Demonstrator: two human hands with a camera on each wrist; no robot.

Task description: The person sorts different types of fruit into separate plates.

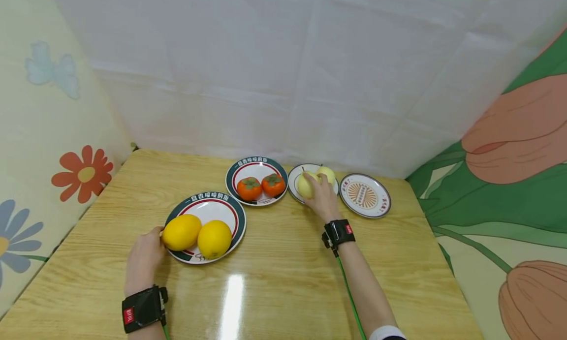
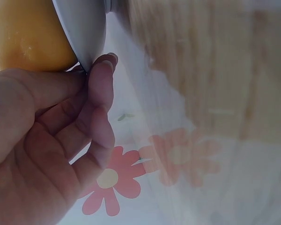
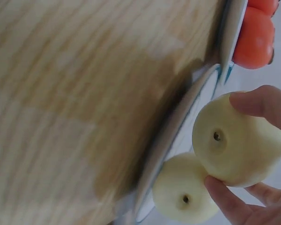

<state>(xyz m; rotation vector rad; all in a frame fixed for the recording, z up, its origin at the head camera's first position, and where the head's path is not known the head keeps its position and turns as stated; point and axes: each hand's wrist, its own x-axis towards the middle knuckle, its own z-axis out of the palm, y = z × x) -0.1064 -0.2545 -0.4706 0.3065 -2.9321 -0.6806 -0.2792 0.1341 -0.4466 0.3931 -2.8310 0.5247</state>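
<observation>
At the left of the head view, my left hand [image 1: 146, 254] pinches the rim of a dark-banded plate [image 1: 219, 209] between thumb and fingers; the left wrist view shows this plate edge [image 2: 86, 33] closely. Two yellow fruits lie on it, an oval one [image 1: 181, 231] and a rounder one [image 1: 214, 239]. Further back, my right hand [image 1: 324, 200] grips a pale yellow-green pear [image 3: 239, 145] by its sides, over a small white plate [image 1: 292, 176]. A second pear [image 3: 185, 190] rests on that plate, against the gripped one. Whether the gripped pear touches the plate is hidden.
Another dark-banded plate [image 1: 241, 171] with two persimmons [image 1: 249, 189] stands left of the pears. To their right lies a small plate [image 1: 365, 196] with an orange sunburst print. A white cloth [image 1: 266, 84] hangs along the table's back edge.
</observation>
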